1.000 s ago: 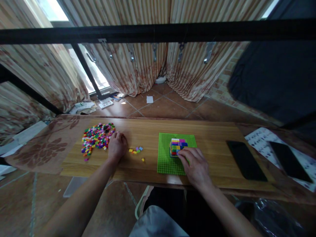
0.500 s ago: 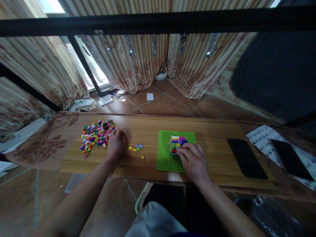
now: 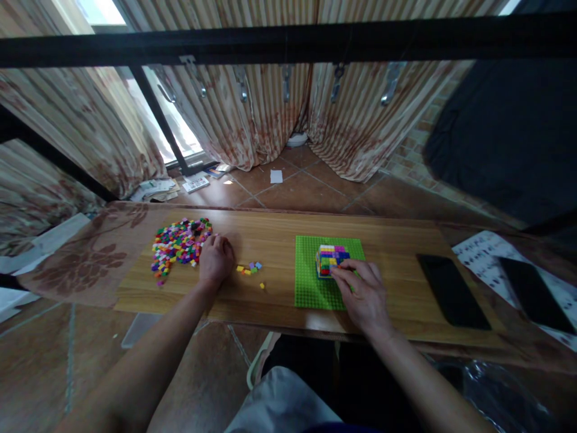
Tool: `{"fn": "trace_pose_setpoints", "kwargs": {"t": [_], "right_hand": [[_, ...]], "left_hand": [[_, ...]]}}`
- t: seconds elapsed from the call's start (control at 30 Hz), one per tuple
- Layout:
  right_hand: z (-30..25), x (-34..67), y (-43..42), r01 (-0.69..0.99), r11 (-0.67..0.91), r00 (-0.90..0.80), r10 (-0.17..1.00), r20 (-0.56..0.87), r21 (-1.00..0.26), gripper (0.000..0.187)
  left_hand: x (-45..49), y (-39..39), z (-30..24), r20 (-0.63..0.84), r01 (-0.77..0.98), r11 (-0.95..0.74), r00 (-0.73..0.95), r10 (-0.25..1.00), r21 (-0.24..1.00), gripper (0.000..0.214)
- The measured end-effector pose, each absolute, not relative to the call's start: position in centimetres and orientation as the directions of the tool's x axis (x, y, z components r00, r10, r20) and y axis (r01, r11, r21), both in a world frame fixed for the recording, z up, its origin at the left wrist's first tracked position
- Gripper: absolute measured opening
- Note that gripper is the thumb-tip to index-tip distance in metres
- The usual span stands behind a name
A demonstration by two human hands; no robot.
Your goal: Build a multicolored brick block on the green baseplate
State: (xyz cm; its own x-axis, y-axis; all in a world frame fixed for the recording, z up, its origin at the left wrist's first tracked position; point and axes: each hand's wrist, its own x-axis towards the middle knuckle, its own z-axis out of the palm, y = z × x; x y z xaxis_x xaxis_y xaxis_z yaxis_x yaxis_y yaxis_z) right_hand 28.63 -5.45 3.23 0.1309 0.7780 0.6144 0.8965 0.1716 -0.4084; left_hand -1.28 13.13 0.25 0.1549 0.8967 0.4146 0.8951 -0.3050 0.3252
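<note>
My right hand is at the near right corner of a small block built of toy bricks, its thumb and fingertips pinched together. A tiny reddish brick seems to be between them, mostly covered. The build has coloured rows on top and stands on a green studded baseplate. My left hand rests on the table, fingers curled in, beside a heap of loose toy bricks; whatever it may hold is hidden. To its right lie several yellow, purple, green and blue bricks, with a single yellow brick nearer me.
The wooden tabletop runs left to right before me. A black phone-like slab lies on its right, near a printed sheet bearing another dark slab. A black bar with metal clips crosses above.
The baseplate and its build have shifted slightly right, together with my right hand. My left hand stays curled by the heap. The whole view has moved a little.
</note>
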Motion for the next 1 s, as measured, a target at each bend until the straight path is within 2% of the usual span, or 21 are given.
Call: {"fn": "trace_pose_setpoints", "kwargs": {"t": [0.13,0.27,0.37,0.53,0.73,1.0], "right_hand": [[3.2,28.7,-6.0,0.861,0.158,0.201,0.767,0.609,-0.483,0.018],[4.0,29.6,-5.5,0.784,0.045,0.402,0.722,0.562,-0.619,0.027],[4.6,30.4,-3.8,0.769,-0.037,0.457,0.73,0.508,-0.638,0.035],[5.3,30.6,0.5,0.842,-0.13,0.404,0.794,0.454,-0.523,0.044],[5.4,28.9,3.4,0.923,-0.245,0.328,0.903,0.276,-0.296,0.048],[4.6,28.9,3.2,0.934,-0.257,0.308,0.932,0.191,-0.25,0.057]], "left_hand": [[-1.3,13.1,0.3,0.409,0.895,-0.302,0.153,0.899,0.328,0.016],[-1.3,13.2,0.1,0.406,0.902,-0.298,0.157,0.9,0.311,0.016],[-1.4,13.3,0.1,0.408,0.904,-0.297,0.157,0.899,0.308,0.016],[-1.3,13.4,0.2,0.413,0.904,-0.303,0.162,0.896,0.301,0.015],[-1.4,13.3,0.2,0.42,0.902,-0.312,0.17,0.891,0.298,0.014],[-1.7,13.5,-0.6,0.423,0.891,-0.311,0.155,0.893,0.33,0.015]]}}
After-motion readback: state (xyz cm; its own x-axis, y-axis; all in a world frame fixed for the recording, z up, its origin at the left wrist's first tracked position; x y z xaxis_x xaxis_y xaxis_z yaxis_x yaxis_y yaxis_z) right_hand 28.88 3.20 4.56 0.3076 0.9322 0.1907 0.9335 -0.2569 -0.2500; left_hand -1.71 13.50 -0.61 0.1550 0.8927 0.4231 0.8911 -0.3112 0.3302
